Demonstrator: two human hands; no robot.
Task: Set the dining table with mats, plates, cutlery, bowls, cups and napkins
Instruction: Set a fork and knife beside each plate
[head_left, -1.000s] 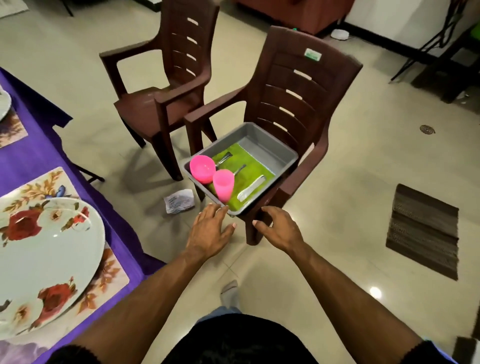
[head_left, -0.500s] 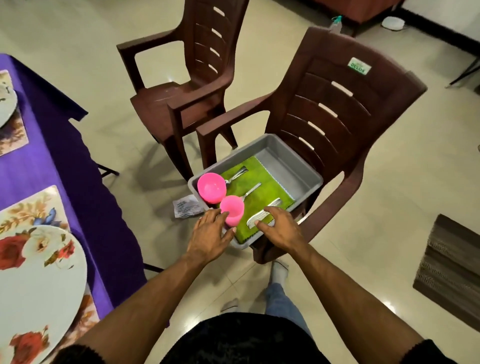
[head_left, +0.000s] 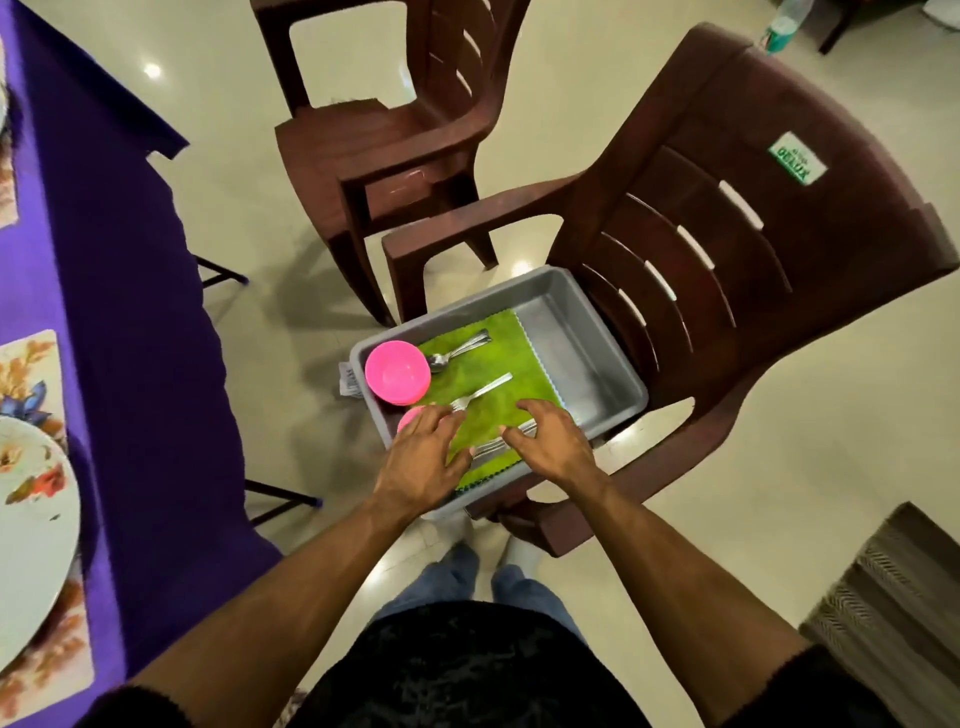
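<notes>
Mat (head_left: 31, 364) and plate (head_left: 31, 525) laid; bowl (head_left: 397, 371), cup (head_left: 410, 420), cutlery (head_left: 480, 391) remain binned. Both hands' (head_left: 423, 457) (head_left: 550, 441) grip spread, holding nothing.

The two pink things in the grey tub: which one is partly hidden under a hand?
The pink cup, nearest the person: the left hand covers most of it. The pink bowl beyond it, by the spoons, lies fully in view and untouched.

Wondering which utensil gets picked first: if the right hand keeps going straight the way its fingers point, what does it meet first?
Probably the knife under the right hand's fingertips, lying on the green napkin; depth is unclear.
</notes>
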